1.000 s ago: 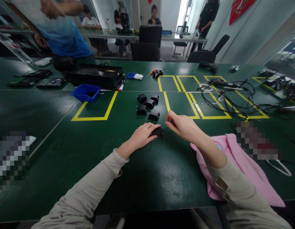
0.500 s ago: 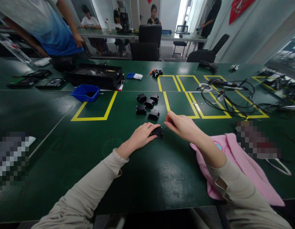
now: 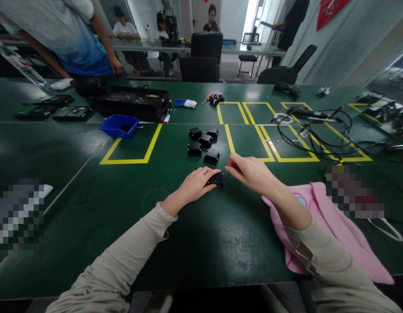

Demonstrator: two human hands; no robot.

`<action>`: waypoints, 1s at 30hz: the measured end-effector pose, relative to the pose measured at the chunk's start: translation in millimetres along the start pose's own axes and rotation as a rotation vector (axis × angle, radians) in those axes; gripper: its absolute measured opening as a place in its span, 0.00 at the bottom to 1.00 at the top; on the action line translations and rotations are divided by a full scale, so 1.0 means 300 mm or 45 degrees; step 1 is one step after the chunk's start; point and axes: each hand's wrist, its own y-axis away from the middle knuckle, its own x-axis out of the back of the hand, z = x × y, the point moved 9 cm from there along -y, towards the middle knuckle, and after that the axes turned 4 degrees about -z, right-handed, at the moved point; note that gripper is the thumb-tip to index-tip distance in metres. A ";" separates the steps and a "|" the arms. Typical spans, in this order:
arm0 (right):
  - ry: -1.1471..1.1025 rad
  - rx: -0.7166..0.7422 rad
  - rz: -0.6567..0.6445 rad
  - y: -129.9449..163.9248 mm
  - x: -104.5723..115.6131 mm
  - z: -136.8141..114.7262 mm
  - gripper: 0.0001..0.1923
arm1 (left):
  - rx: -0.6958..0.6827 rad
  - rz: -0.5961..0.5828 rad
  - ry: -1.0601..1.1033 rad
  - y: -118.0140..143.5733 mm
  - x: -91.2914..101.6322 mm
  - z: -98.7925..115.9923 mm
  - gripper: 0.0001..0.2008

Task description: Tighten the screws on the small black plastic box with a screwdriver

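Observation:
My left hand [image 3: 197, 184] is closed around a small black box [image 3: 217, 179], pressing it to the green table. Thumb and fingers grip its left side, and the box's right end shows bright screw-like points. Just right of it, my right hand [image 3: 248, 171] is closed in a pinch. A thin dark shaft [image 3: 227, 175] juts from its fingers toward the box's right end, like a slim screwdriver; its handle is hidden in the fingers. Whether the tip touches the box I cannot tell. Beyond my hands lie several similar black boxes [image 3: 206, 140] in a cluster.
A blue bin [image 3: 119, 126] and a black tray [image 3: 132, 102] stand back left. Coiled black cables [image 3: 314, 139] lie over yellow tape at right. A pink cloth [image 3: 321, 221] is under my right forearm. Across the table stands a person [image 3: 80, 43]. Screwdrivers [image 3: 214, 99] lie far off.
The whole view has shifted slightly to the right. Both hands keep their grips, with the right hand in nearly the same place beside the box.

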 end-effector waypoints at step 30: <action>-0.033 -0.023 0.008 0.001 0.003 -0.002 0.09 | -0.006 0.014 -0.012 0.001 -0.001 0.001 0.22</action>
